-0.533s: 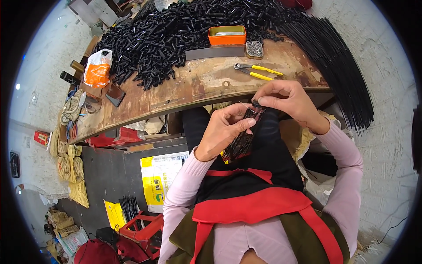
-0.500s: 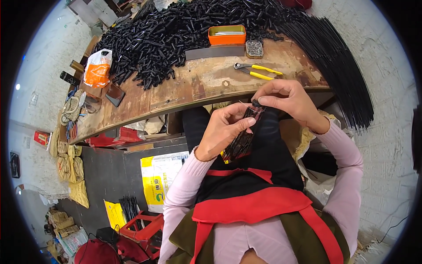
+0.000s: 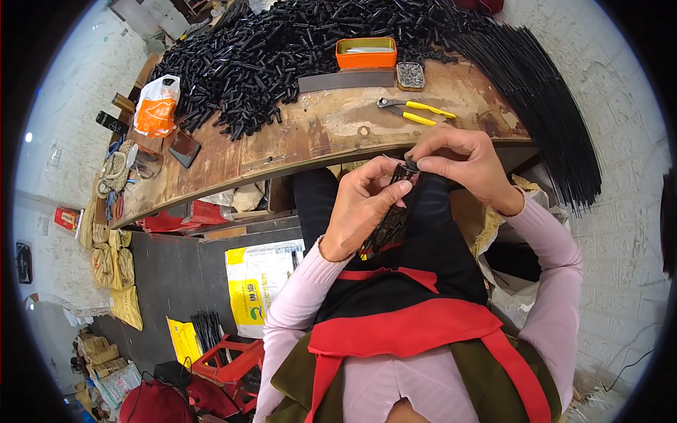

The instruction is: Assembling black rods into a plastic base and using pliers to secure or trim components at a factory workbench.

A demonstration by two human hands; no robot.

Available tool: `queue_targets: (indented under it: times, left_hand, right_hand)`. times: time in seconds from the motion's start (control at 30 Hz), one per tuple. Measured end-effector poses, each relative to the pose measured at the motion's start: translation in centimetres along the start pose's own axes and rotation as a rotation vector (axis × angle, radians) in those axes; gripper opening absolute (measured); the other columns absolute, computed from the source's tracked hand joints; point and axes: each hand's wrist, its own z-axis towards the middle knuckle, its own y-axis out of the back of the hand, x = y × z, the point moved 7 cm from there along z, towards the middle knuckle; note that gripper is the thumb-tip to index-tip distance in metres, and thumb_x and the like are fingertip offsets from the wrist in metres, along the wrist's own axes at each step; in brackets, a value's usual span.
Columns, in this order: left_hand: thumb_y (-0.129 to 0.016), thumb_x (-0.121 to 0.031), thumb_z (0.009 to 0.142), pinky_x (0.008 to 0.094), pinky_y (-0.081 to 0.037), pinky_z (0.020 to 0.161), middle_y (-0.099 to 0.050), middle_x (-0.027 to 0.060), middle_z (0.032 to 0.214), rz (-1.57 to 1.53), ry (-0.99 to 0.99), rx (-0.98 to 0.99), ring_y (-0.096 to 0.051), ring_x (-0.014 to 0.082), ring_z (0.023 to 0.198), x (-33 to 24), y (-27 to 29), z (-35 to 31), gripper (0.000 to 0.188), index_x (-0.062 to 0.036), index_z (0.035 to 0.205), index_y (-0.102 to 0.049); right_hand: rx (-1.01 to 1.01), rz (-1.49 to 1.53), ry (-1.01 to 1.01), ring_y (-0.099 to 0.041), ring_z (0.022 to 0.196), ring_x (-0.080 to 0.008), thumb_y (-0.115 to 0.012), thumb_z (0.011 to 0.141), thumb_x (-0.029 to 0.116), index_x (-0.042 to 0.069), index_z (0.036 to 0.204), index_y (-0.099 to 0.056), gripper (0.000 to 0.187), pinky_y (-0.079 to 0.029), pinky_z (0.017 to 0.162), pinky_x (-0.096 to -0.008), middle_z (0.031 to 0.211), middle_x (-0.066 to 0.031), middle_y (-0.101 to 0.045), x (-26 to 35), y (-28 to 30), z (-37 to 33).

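Over my lap, my left hand (image 3: 371, 204) is closed round the upper part of a bundle of thin black rods (image 3: 384, 231), which looks like the ribs of a folded umbrella frame. The rods hang down and slant to the left below the fingers. At their top end, my right hand (image 3: 462, 162) pinches a small black round piece (image 3: 411, 163) between thumb and fingers. A thin wire seems to stick out by the left fingertips, but its detail is too small to tell. Just beyond the hands, pliers with yellow handles (image 3: 416, 111) lie on the wooden table (image 3: 331, 130).
A large heap of short black tubes (image 3: 247, 70) covers the far table. An orange tin (image 3: 366, 62), a small box of metal bits (image 3: 410, 76) and a grey strip (image 3: 345, 80) stand before it. Long black rods (image 3: 539, 106) overhang the right end. A phone (image 3: 185, 149) lies left.
My right fingers have shifted slightly about the black round piece at the top of the bundle. The left hand keeps its hold, and the view has tilted a little.
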Motion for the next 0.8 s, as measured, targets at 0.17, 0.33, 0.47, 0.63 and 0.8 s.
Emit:
queue_targets:
  times: [0.17,0.33,0.47,0.63,0.8]
  left_hand:
    - [-0.066,-0.007,0.092,0.0217,-0.050,0.070,-0.068,0.0024,0.093,-0.052,0.016,-0.062,-0.060,0.0055,0.080,0.6,-0.5,0.0,0.017,0.0017,0.106,-0.064]
    - [-0.067,-0.009,0.092,0.0225,-0.052,0.074,-0.069,0.0044,0.090,-0.140,0.012,-0.080,-0.063,0.0082,0.082,0.5,0.3,0.3,0.017,0.0029,0.104,-0.068]
    - [-0.067,-0.010,0.092,0.0225,-0.052,0.074,-0.069,0.0049,0.089,-0.165,0.046,-0.064,-0.063,0.0090,0.081,1.1,0.2,0.3,0.018,0.0031,0.104,-0.068]
    - [-0.067,-0.014,0.093,0.0232,-0.053,0.074,-0.069,0.0060,0.090,-0.295,0.116,0.006,-0.064,0.0101,0.079,2.3,-0.4,0.5,0.021,0.0029,0.106,-0.067]
    - [-0.067,-0.016,0.093,0.0239,-0.054,0.074,-0.068,0.0045,0.088,-0.380,0.208,0.020,-0.065,0.0107,0.078,2.5,-1.0,0.6,0.020,0.0025,0.101,-0.066]
  right_hand:
    - [-0.044,-0.189,0.300,-0.058,0.099,-0.0195,-0.075,0.072,-0.008,0.000,0.089,-0.062,0.023,-0.043,0.091,-0.0311,0.100,-0.0095,-0.063,0.9,-0.3,-0.4]
    - [-0.114,-0.052,0.288,-0.059,0.097,-0.0201,-0.077,0.071,-0.008,0.000,0.087,-0.063,0.023,-0.044,0.089,-0.0317,0.097,-0.0095,-0.064,1.2,0.5,-0.9]
    - [-0.062,-0.092,0.240,-0.061,0.099,-0.0205,-0.077,0.071,-0.007,0.000,0.089,-0.064,0.024,-0.046,0.090,-0.0320,0.100,-0.0114,-0.066,1.4,0.5,-1.1]
    - [-0.015,0.123,0.154,-0.062,0.103,-0.0220,-0.077,0.072,-0.007,-0.001,0.093,-0.065,0.025,-0.048,0.093,-0.0328,0.103,-0.0131,-0.067,0.2,0.7,-1.4]
    - [-0.045,0.052,0.383,-0.064,0.101,-0.0275,-0.080,0.071,-0.001,-0.001,0.101,-0.068,0.033,-0.050,0.091,-0.0379,0.105,-0.0171,-0.068,0.0,0.5,-2.0]
